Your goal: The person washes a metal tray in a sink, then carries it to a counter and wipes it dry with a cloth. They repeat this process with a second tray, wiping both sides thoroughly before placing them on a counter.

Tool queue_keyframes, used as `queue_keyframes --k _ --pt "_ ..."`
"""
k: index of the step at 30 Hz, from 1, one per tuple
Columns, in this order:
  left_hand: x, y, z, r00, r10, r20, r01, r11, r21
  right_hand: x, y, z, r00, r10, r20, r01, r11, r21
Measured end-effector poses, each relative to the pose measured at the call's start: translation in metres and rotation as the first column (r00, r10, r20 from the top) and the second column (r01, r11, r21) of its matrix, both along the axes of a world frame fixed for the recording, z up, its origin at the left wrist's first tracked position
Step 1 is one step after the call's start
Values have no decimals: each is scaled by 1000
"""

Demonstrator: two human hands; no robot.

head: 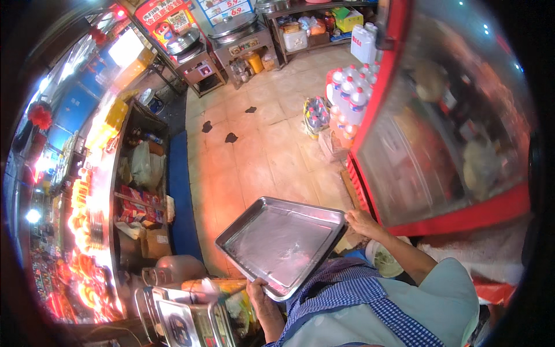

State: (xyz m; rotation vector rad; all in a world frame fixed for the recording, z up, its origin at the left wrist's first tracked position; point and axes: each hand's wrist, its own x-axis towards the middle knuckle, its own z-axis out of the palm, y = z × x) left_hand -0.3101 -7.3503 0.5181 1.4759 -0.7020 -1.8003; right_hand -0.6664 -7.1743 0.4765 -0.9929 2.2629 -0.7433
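Note:
A rectangular stainless steel tray (286, 247) is held tilted in front of my body, its shiny wet-looking bottom facing up. My left hand (260, 301) grips the tray's near left corner, thumb over the rim. At the opposite right corner, my right hand (362, 223) has its fingers on the rim; the parts beneath are hidden. A blue checked apron (342, 282) lies just behind the tray's near edge. Below my right forearm stands a pale bucket (386, 258).
A red-framed display fridge (442, 143) stands on the right, beside wrapped bottles (353, 93). On the left runs a brightly lit food counter (104, 208) with shelves below. A metal-framed appliance (186, 319) is near my left hand. Cooking stands (243, 47) line the back of the tiled floor (260, 160).

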Motion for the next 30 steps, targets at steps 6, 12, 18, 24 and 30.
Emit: queue_keyframes --k 6,12,18,24,30 --pt "-65 -165 -8 996 77 -40 -79 995 -54 -59 -179 -4 906 -201 373 216 976 2" --pt "-205 -343 8 990 -133 38 135 989 -63 -127 -314 -6 379 -446 811 571 802 174" --pt "-378 -492 10 935 -350 -55 330 917 -223 -231 -395 15 178 -357 917 753 649 106" --pt "-558 -622 15 837 -527 146 547 803 -238 -386 -515 13 31 -361 932 934 343 102" --pt "-704 -710 75 901 -433 20 423 868 -261 -553 -641 42 115 -328 938 861 503 70"
